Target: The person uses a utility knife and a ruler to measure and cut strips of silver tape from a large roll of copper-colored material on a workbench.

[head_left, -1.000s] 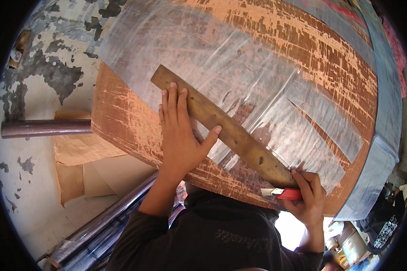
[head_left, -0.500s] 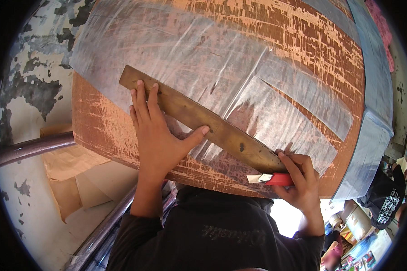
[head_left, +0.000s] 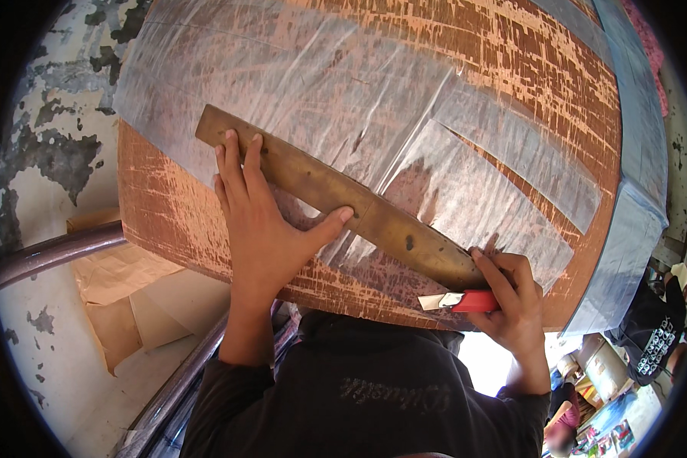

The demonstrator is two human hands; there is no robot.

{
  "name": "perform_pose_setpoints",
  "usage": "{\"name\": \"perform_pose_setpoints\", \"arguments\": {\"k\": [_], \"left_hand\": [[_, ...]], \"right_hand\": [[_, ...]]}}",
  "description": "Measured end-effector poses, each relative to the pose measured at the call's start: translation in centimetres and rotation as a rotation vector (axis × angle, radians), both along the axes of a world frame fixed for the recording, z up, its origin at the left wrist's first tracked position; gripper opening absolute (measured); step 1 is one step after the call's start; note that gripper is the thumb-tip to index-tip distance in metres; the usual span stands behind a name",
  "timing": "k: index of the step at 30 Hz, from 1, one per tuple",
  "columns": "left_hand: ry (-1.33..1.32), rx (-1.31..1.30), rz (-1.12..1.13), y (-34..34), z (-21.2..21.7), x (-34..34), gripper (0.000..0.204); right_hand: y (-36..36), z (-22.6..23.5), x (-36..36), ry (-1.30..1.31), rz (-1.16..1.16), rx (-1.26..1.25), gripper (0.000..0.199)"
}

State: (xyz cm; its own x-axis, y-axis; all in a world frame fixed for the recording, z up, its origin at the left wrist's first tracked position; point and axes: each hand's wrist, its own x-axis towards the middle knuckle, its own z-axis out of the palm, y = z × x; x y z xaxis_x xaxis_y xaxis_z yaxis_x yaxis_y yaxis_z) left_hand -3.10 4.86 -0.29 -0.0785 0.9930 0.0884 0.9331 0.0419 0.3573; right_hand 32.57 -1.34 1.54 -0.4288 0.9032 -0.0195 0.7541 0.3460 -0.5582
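Observation:
A long brass-coloured straightedge (head_left: 324,187) with dark spots lies slantwise on a translucent plastic sheet (head_left: 237,69). My left hand (head_left: 259,221) presses on its left half, fingers stretched and spread, the thumb apart on its near side. Close to the straightedge's right end, my right hand (head_left: 515,305) is closed around a red utility knife (head_left: 477,301). The knife's pale tip end points left, beside the straightedge's near edge. The right index finger and thumb area partly hide the handle; that index fingertip touches the straightedge's end.
The worn brown tabletop (head_left: 160,183) shows scraped orange patches. A narrow plastic strip (head_left: 542,160) lies at the right, and grey sheeting (head_left: 637,191) covers the table's right side. Brown paper (head_left: 130,282) and a wrapped roll (head_left: 61,252) are at the left. Another person (head_left: 653,328) is at the far right.
The straightedge and both hands look almost unchanged, apart from a slight shift in the view. The knife stays in my right hand.

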Motion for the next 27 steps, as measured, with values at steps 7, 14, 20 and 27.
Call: {"name": "perform_pose_setpoints", "arguments": {"k": [7, 14, 20, 27], "left_hand": [[0.016, 0.01, -0.006, 0.0, 0.1, -0.1, 0.129], [0.005, -0.001, -0.01, -0.1, -0.4, -0.3, 0.135], [0.037, -0.013, -0.001, -0.2, -0.5, -0.2, 0.135], [-0.071, 0.011, -0.038, -0.7, 0.5, 0.8, 0.117]], "right_hand": [[-0.2, 0.3, -0.5, -0.062, -0.052, 0.038, 0.084], [0.4, 0.2, -1.0, -0.1, 0.114, 0.132, 0.075], [0.2, 0.0, -1.2, -0.095, 0.119, 0.096, 0.075], [0.7, 0.8, -1.3, -0.1, 0.128, 0.058, 0.074]]}}
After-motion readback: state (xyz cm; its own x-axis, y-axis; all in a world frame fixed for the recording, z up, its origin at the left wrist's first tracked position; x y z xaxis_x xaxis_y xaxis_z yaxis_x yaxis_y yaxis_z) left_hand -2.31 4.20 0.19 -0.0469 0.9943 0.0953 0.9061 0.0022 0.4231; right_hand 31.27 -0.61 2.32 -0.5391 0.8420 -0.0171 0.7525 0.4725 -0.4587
